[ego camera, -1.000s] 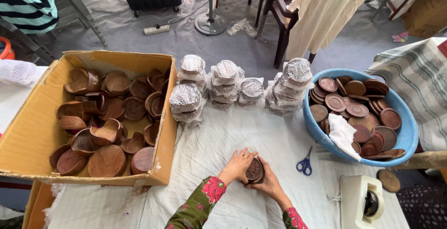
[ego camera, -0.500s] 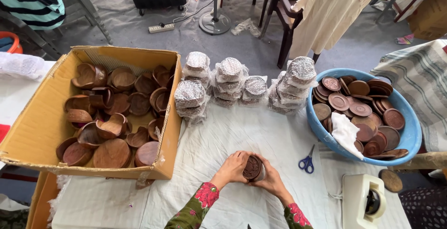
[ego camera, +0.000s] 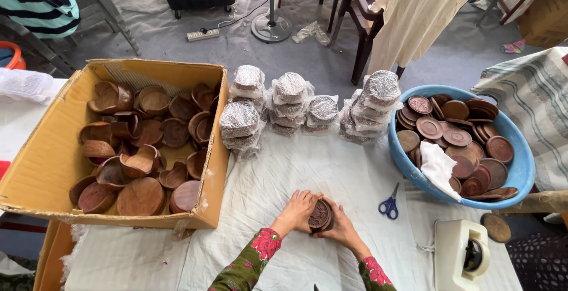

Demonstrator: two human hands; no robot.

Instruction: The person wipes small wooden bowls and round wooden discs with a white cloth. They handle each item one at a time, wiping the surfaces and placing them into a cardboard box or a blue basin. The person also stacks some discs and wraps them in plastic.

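**Both hands on a round carved wooden piece, mid-worktop**

We see the left hand [ego camera: 297, 209] and right hand [ego camera: 340, 224] closed around one round wooden piece [ego camera: 320, 214], dark brown with a carved face, held tilted just above the white cloth [ego camera: 266, 190] covering the worktop. Fingers of both hands wrap its rim from opposite sides, so holding it, not spread wide.

Taking that piece as landmark: small blue-handled scissors [ego camera: 389, 203] lie just to its right on the cloth. Further right, the blue basin [ego camera: 520, 172] is filled with flat wooden discs and a white rag [ego camera: 438, 168]. Behind the piece, well apart, we see foil-wrapped stacks [ego camera: 290, 104] in a row. To its left, the open cardboard box [ego camera: 41, 161] holds loose wooden bowls [ego camera: 142, 161]. To its lower right, a white tape dispenser [ego camera: 461, 255] sits at the worktop edge.
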